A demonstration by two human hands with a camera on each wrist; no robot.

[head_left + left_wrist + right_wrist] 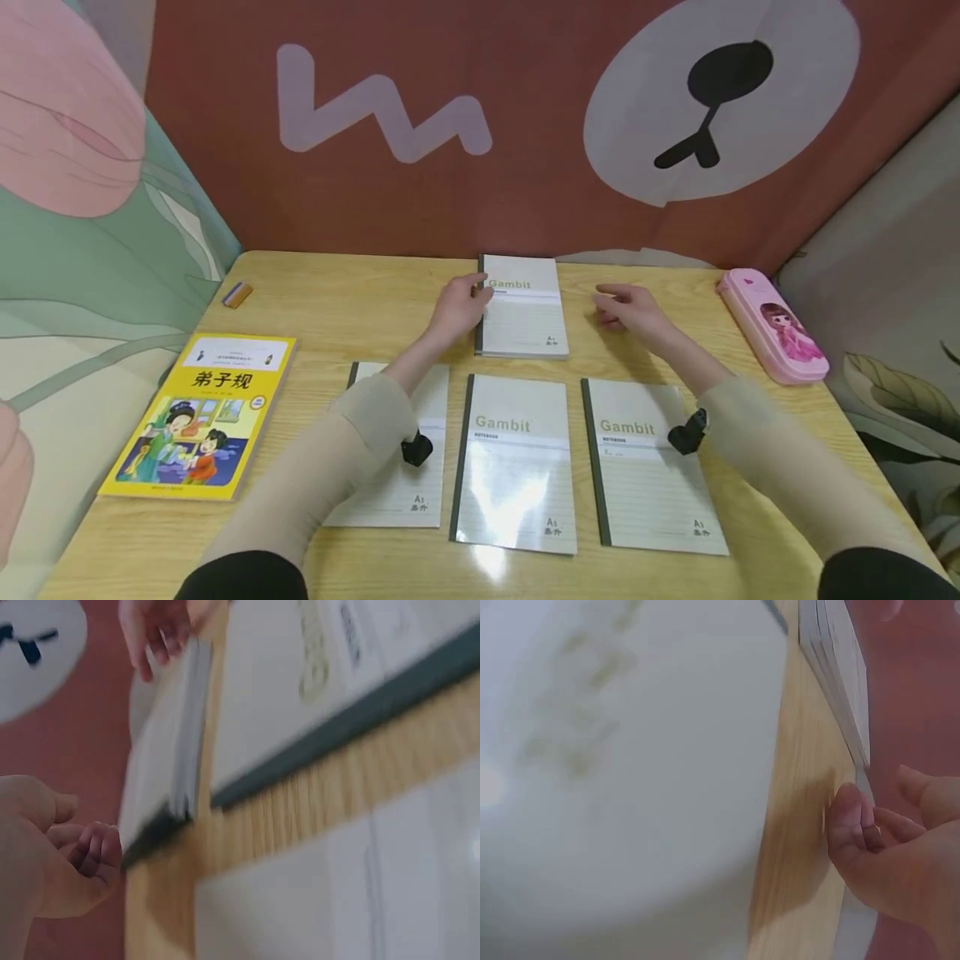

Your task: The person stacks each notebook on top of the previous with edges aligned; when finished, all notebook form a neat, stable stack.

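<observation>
Reddish-brown wall fills the background, printed with a lilac zigzag and a pale animal muzzle. Below it stands a wood-grain table. Two arms in beige sleeves reach across it from the near side.

Three white Gambit notebooks with dark spines lie in a row nearest the viewer: the left notebook, partly hidden by the left arm; the middle notebook, shining with glare; and the right notebook. Left of the row lies a yellow picture book. At the table's back, near the centre, sits a stack of matching notebooks, its layered edges visible from the wrists. A pink pencil case lies far right.

The left hand is at the stack's spine side — its grip loose, fingers slightly bent; contact is unclear. The right hand hovers just right of the stack — its grip relaxed, holding nothing. Smallest is an orange-and-purple block, back left.
</observation>
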